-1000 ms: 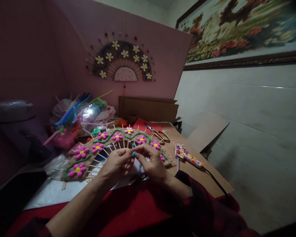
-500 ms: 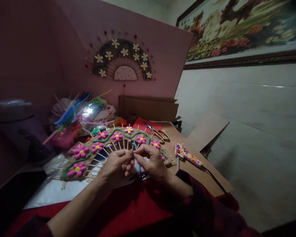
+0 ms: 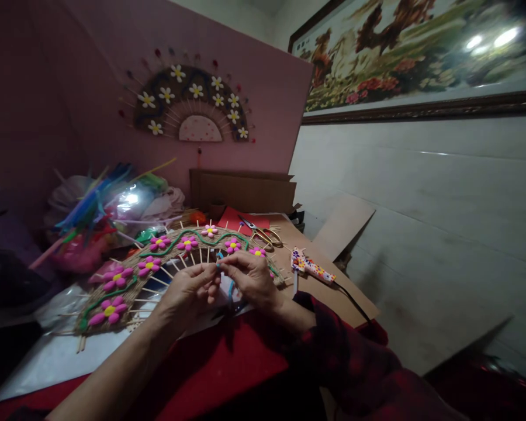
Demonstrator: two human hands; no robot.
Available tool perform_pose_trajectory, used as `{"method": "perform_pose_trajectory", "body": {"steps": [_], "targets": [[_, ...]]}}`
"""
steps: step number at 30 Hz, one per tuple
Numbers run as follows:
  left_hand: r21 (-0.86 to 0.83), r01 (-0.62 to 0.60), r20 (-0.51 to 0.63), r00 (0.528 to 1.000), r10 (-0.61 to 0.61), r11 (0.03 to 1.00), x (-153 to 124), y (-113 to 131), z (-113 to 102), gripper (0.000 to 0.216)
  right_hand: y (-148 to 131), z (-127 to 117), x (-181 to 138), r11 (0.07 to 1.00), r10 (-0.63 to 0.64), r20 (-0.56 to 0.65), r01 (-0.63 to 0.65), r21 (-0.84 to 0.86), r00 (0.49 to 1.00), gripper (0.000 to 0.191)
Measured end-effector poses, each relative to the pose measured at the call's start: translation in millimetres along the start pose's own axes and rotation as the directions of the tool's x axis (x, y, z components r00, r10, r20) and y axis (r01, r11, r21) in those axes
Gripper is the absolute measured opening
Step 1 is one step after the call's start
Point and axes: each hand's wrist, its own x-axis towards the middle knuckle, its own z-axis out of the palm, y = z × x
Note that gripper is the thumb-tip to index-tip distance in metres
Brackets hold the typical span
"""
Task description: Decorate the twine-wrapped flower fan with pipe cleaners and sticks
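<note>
Scissors (image 3: 263,235), glue gun (image 3: 312,269) beyond right hand (image 3: 251,282); red cloth (image 3: 228,368) nearside open.

Blue strand (image 3: 231,287) apparently mostly hidden.

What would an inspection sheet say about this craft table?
Surface: white sheet, red cloth and cardboard cover it.
Job's things: blue pipe cleaner; woven fan with pink flowers, lying flat.
Clutter: scissors; bags of pipe cleaners behind the fan.
Grips: left grip and right grip both pinch the blue pipe cleaner over the fan's sticks.
Cables: black cable leaves the patterned glue gun.
Surroundings: pink board bearing a finished fan; framed picture.
</note>
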Motion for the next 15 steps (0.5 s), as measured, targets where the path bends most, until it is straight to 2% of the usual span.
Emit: {"method": "perform_pose_trajectory", "body": {"steps": [2, 5, 7, 8, 9, 10, 12, 13, 15], "targets": [[-0.016, -0.02, -0.031, 0.999, 0.019, 1.0, 0.6, 1.6, -0.3, 0.031, -2.5, -15.7, 2.0, 0.995, 0.002, -0.067, -0.008, -0.095, 0.998, 0.017], [-0.033, -0.032, -0.064, 0.998, 0.03, 0.999, -0.7, 4.1, 0.3, 0.032, -0.7, -60.4, 4.2, 0.939, 0.059, -0.182, -0.116, -0.324, 0.982, 0.026], [-0.038, -0.023, -0.068, 0.998, 0.021, 0.999, -2.3, 5.2, 1.1, 0.031, 6.8, -99.3, 2.7, 0.82, 0.104, -0.236, -0.218, -0.529, 0.966, 0.031], [-0.039, -0.016, -0.066, 0.998, 0.013, 0.999, -3.0, 5.3, 1.5, 0.03, 12.3, -118.9, 0.4, 0.731, 0.141, -0.254, -0.274, -0.625, 0.957, 0.027], [-0.04, -0.013, -0.061, 0.998, 0.01, 0.999, -3.6, 5.3, 2.0, 0.03, 18.7, -137.2, -3.0, 0.64, 0.21, -0.228, -0.31, -0.703, 0.951, 0.018], [-0.042, -0.013, -0.054, 0.998, 0.011, 0.999, -4.1, 5.1, 2.3, 0.03, 25.5, -153.3, -7.2, 0.558, 0.292, -0.206, -0.341, -0.756, 0.934, 0.017], [-0.04, -0.018, -0.046, 0.999, 0.016, 0.999, -4.9, 4.7, 2.9, 0.03, 38.6, -176.4, -16.9, 0.43, 0.47, -0.151, -0.375, -0.822, 0.87, 0.043], [-0.036, -0.017, -0.044, 0.999, 0.015, 0.999, -5.3, 4.7, 3.1, 0.03, 44.1, -182.8, -21.6, 0.411, 0.558, -0.117, -0.396, -0.821, 0.821, 0.053], [-0.027, -0.002, -0.052, 0.999, 0.0, 1.0, -6.0, 5.3, 3.5, 0.03, 51.7, -186.4, -28.8, 0.445, 0.603, -0.054, -0.391, -0.806, 0.796, 0.058]]}}
